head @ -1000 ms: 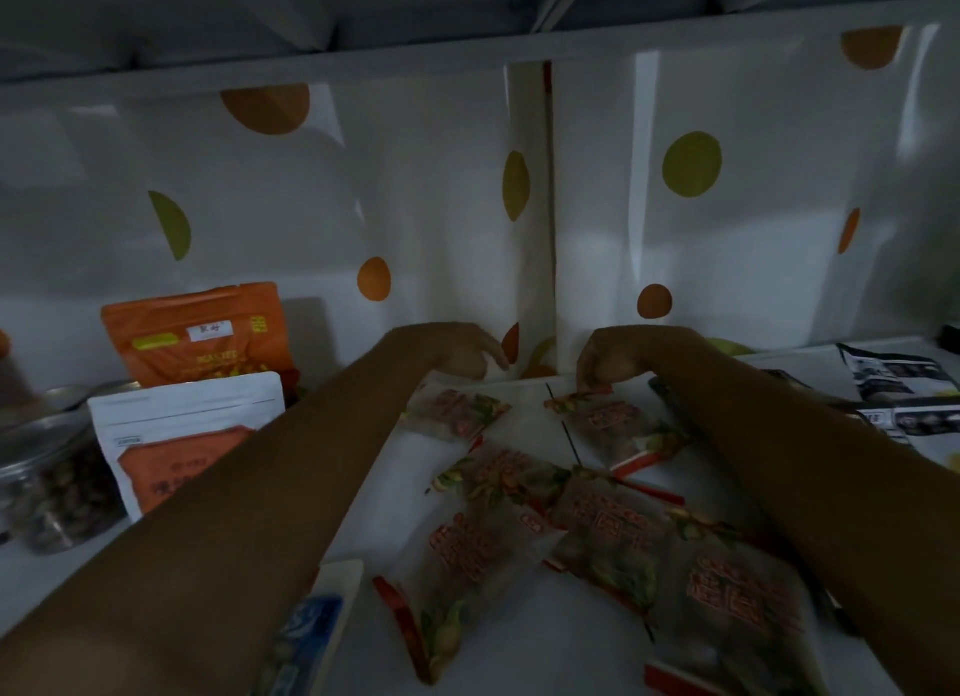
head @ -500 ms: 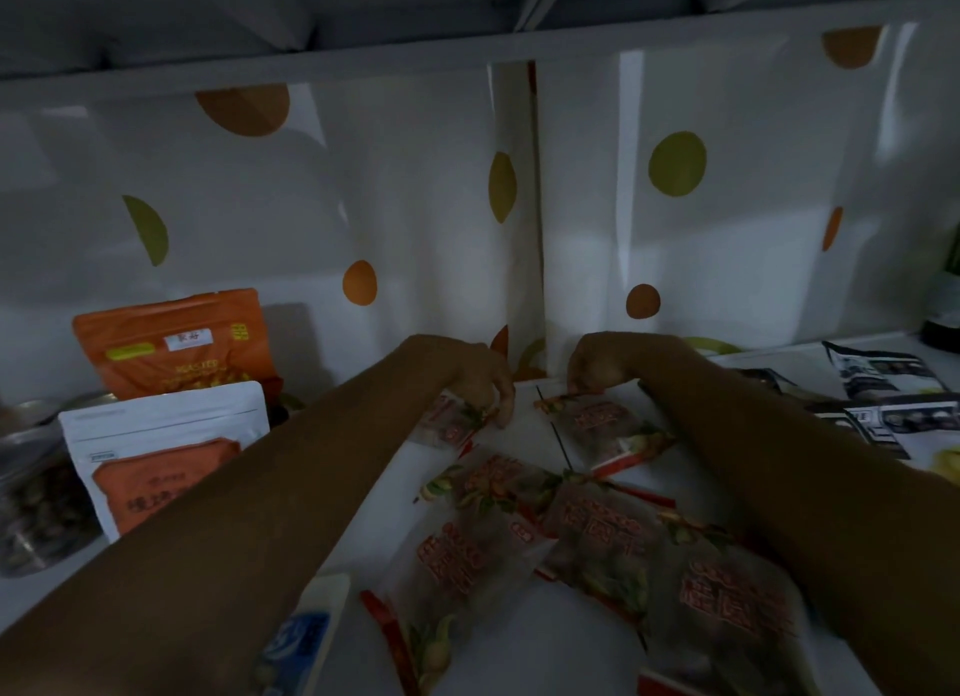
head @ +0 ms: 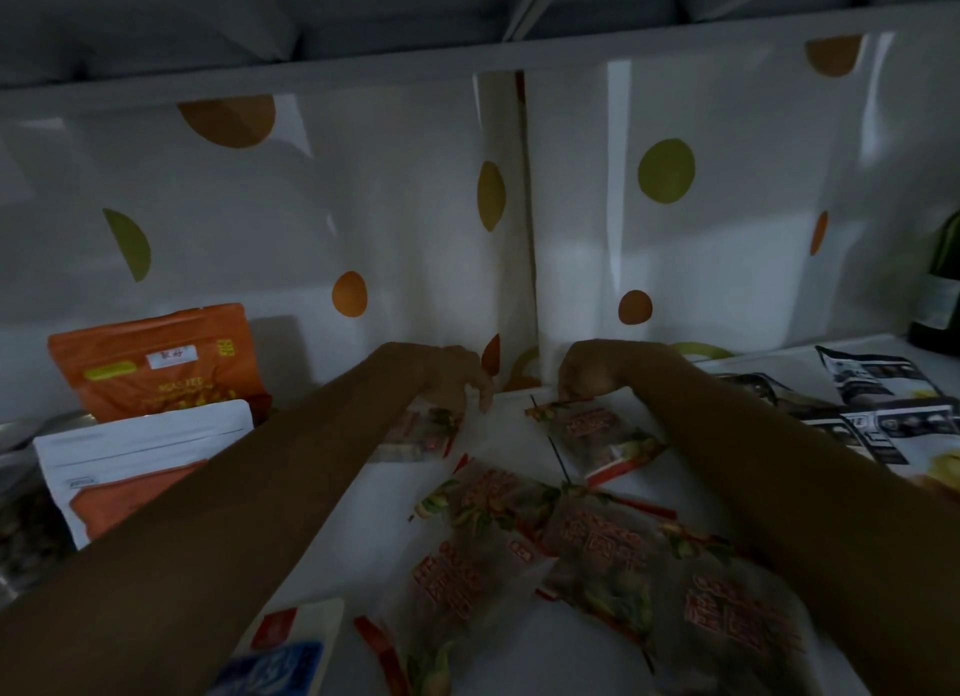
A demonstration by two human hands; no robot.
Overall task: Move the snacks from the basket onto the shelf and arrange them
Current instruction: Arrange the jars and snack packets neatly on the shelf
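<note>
Both my arms reach to the back of the white shelf [head: 511,428]. My left hand [head: 452,378] curls its fingers down over the far end of a clear snack packet with red print [head: 415,435]. A little to the right, my right hand [head: 592,373] pinches the far corner of a second such packet [head: 597,435], which lies flat. Several more of these packets [head: 519,565] lie overlapping on the shelf nearer to me, between my forearms. The basket is out of view.
An orange pouch [head: 156,363] and a white pouch [head: 140,461] stand at the left beside a clear jar [head: 21,513]. Dark printed packets [head: 872,383] lie at the right, with a dark bottle [head: 940,290] behind. A blue-white packet [head: 280,659] lies at the front. A spotted curtain backs the shelf.
My left hand came down from above onto the far-left packet. My right hand has kept its pinch on the other packet's corner. The view drifted slightly right.
</note>
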